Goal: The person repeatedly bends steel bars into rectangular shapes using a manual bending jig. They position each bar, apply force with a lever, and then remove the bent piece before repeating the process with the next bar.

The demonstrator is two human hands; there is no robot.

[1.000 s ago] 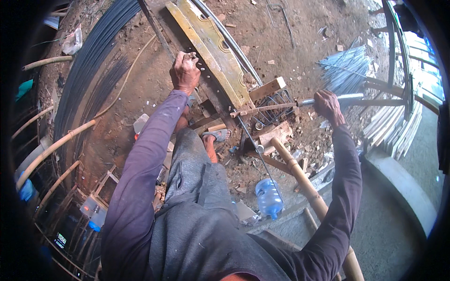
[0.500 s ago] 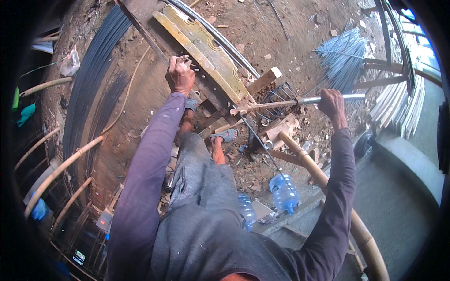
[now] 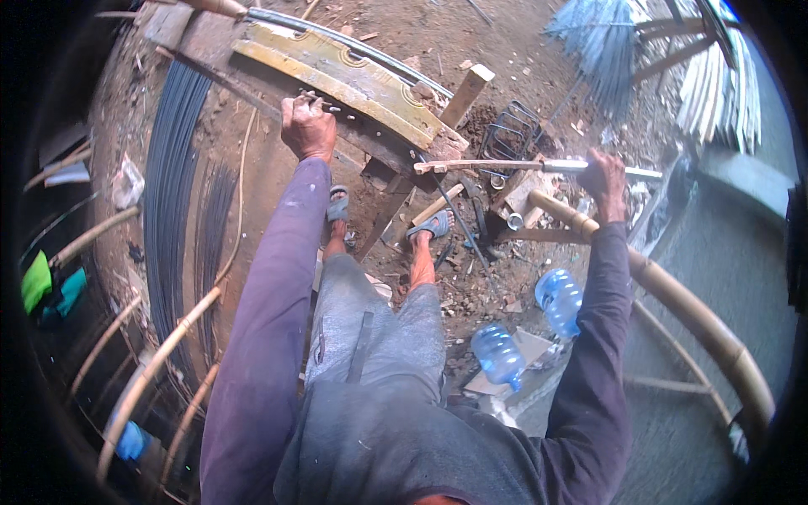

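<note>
My right hand (image 3: 603, 181) is wrapped around the silver pipe handle of a long bar-bending wrench (image 3: 488, 165). Its rust-coloured shaft points left, and the notched end lies by the right end of a dark work plank (image 3: 362, 145). At the plank's near edge my left hand (image 3: 308, 128) is closed, fingers curled beside several short metal pegs (image 3: 330, 108). What those fingers hold, if anything, I cannot make out. A weathered yellow moulded board (image 3: 337, 74) lies along the plank's far side.
Dark steel rods (image 3: 168, 185) lie on the dirt at left, with bluish rods (image 3: 593, 46) at upper right. A bamboo pole (image 3: 699, 316) slants past my right arm. Two blue water jugs (image 3: 498, 353) lie near my legs. A wood block (image 3: 467, 94) sticks up beyond the plank.
The view has shifted, showing more of my legs and both jugs. The wrench has swung to lie nearly level, still in my right hand. My left hand stays by the pegs.
</note>
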